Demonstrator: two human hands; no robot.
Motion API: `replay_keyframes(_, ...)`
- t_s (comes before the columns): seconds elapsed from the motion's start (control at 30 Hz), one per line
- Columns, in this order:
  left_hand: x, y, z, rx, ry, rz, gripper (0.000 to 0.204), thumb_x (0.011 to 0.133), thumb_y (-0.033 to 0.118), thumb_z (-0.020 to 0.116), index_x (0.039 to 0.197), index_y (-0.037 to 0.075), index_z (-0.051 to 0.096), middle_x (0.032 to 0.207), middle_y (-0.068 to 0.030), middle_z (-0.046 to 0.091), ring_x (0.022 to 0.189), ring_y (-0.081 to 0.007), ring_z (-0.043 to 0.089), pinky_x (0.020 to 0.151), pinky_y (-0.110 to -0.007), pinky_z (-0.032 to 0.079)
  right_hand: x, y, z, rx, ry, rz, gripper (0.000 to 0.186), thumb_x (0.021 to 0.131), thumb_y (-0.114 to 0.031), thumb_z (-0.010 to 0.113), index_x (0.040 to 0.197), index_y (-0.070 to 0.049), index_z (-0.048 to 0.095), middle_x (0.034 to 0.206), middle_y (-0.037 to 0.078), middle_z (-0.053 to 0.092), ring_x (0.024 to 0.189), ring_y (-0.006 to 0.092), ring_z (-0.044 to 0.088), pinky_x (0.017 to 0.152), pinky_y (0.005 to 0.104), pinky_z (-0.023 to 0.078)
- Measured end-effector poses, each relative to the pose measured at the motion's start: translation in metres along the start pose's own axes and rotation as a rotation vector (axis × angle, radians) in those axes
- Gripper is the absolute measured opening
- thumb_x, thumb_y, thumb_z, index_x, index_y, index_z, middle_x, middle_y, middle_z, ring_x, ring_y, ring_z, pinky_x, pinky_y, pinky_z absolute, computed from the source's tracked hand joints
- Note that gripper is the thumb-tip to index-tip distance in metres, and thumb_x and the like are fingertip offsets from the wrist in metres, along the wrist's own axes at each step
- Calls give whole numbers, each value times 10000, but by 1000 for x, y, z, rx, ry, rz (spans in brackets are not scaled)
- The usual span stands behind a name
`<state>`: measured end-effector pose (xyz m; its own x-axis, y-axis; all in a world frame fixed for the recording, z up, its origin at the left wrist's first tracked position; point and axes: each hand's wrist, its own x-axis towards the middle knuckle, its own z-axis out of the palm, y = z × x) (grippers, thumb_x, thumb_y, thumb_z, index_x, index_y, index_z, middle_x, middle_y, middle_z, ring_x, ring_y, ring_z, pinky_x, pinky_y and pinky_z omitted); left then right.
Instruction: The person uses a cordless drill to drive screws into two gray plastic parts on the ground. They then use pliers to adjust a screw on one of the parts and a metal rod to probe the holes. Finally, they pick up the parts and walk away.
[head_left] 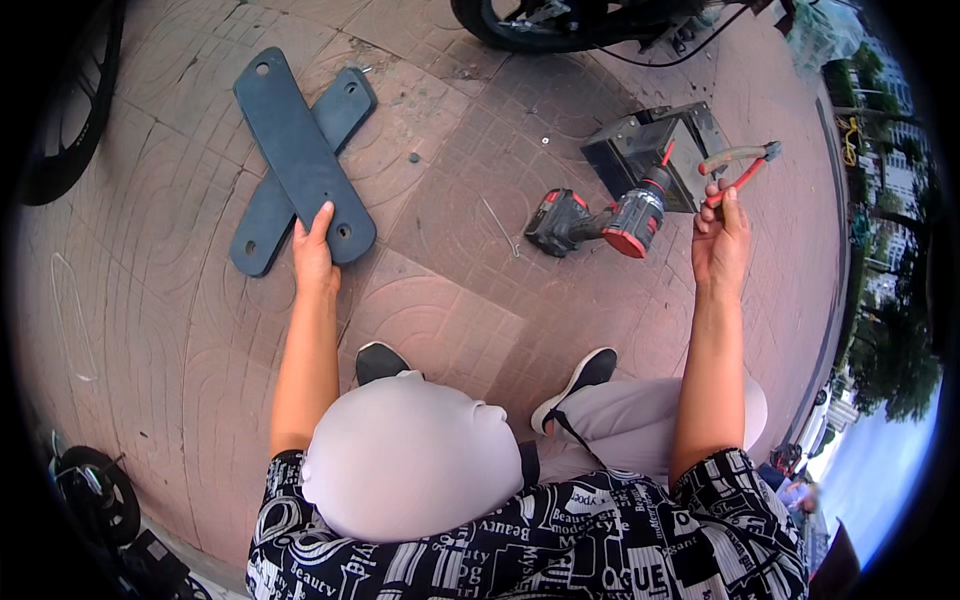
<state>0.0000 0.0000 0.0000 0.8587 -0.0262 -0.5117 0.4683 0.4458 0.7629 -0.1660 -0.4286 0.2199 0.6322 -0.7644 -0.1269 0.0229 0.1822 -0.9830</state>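
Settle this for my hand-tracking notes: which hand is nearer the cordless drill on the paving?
Right. The right hand, gripping red-handled pliers, hovers just right of the cordless drill. The left hand is far to its left, resting on the dark flat plates.

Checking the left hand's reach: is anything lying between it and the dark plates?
Nothing visible: the left hand already rests on the upper dark plate, which lies crossed over the other plate.
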Motion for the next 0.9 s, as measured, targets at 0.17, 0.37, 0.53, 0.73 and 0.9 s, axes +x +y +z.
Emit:
replay_keyframes(0.17,-19,30,-20,-60,64,11,456,864,139,735,1263,31,544,1180,-86,638,1040,-190,623,898,-343,521,-89,48,93,-313,-408,284,238,1003,-217,553,1149,-36,602,896,22,660,686,45,487,609,184,383)
replay_keyframes(0.37,-73,38,-34,35,-28,-79,369,847,109,749,1167,-6,606,1068,-95,679,916,-161,654,823,-312,544,-133,197,122,-721,-907,568,252,980,-231,586,1064,4,612,840,34,646,745,103,572,716,292,469)
replay_keyframes(0.53,-100,26,-59,128,-84,-189,395,832,75,750,1184,-22,599,1030,-104,688,853,-149,673,754,-290,561,-119,237,161,-1049,-1139,502,277,942,-265,618,1034,-8,666,795,114,683,783,192,646,714,328,484)
replay_keyframes(0.73,-101,13,-57,329,-224,-362,406,801,110,791,1146,-21,623,1002,-93,701,852,-134,667,765,-282,552,-114,233,172,-1138,-1047,124,266,915,-208,624,1096,-25,689,999,201,695,915,348,665,790,393,508)
replay_keyframes(0.9,-88,-12,-51,369,-394,-402,408,794,118,801,1134,-28,628,982,-85,704,847,-122,657,763,-272,543,-119,235,163,-644,-674,702,286,926,-164,610,1122,43,632,973,95,680,727,154,601,665,282,487)
